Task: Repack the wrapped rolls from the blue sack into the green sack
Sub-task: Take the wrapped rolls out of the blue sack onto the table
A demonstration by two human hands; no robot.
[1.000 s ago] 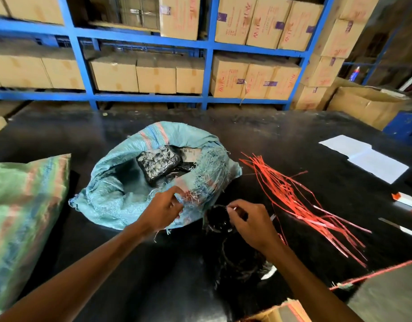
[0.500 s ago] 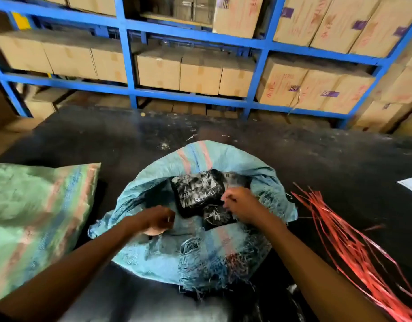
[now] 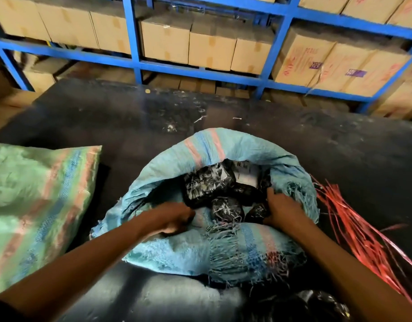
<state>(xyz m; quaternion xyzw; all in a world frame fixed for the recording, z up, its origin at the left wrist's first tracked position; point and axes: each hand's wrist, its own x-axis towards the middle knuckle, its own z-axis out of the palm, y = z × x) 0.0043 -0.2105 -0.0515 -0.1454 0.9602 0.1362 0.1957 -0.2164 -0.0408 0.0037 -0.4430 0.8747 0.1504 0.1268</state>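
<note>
Dark table (image 3: 316, 147): hands at blue sack's (image 3: 223, 145) mouth.

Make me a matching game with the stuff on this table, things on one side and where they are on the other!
Things:
1. green sack
2. wrapped rolls
3. red strips
4. boxes

Places:
A. inside the open blue sack
B. on the blue shelves behind the table
C. lying on the table, left of the blue sack
D. spread on the table, right of the blue sack

Pairs: 1-C, 2-A, 3-D, 4-B
</note>
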